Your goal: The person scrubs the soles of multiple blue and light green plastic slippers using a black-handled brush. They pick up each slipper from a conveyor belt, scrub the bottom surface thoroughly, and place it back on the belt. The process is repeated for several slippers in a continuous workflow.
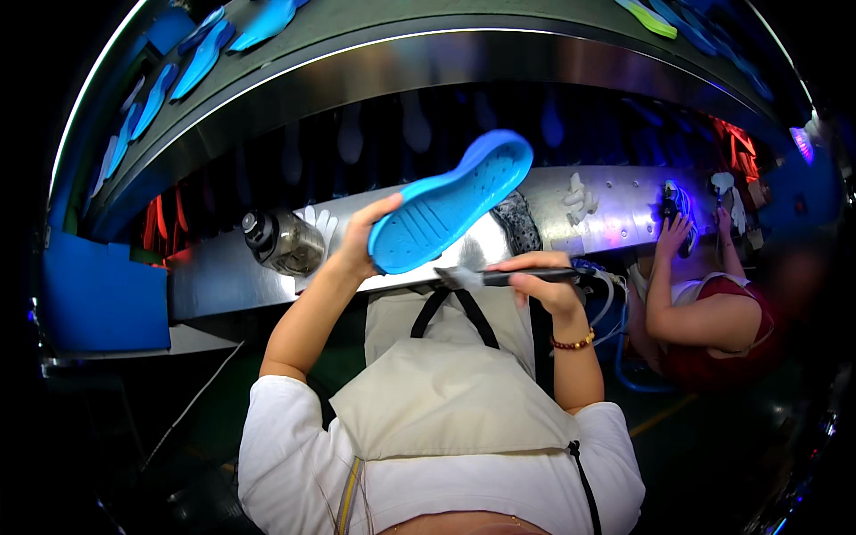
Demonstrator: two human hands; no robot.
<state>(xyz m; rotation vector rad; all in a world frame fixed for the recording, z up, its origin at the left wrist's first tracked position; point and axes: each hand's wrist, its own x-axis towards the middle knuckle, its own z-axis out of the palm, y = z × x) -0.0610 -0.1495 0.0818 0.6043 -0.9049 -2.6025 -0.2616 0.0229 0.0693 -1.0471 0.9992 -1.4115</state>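
Note:
A bright blue shoe sole [450, 205] with grooves and small holes on its upper side is held up tilted in front of me. My left hand [367, 236] grips its left end, thumb along the edge. My right hand [546, 281] is closed round the dark handle of a brush [499, 277]. The brush's bristles point left, just below the sole and apart from it. A bead bracelet [573, 341] circles my right wrist.
A metal bench [223, 285] holds a clear bottle with a black lid [283, 241], a dark speckled block [516, 223] and crumpled white gloves [580, 199]. Behind, a raised conveyor [357, 55] carries blue soles [203, 59]. At right, a co-worker's hands [675, 234] handle a shoe part.

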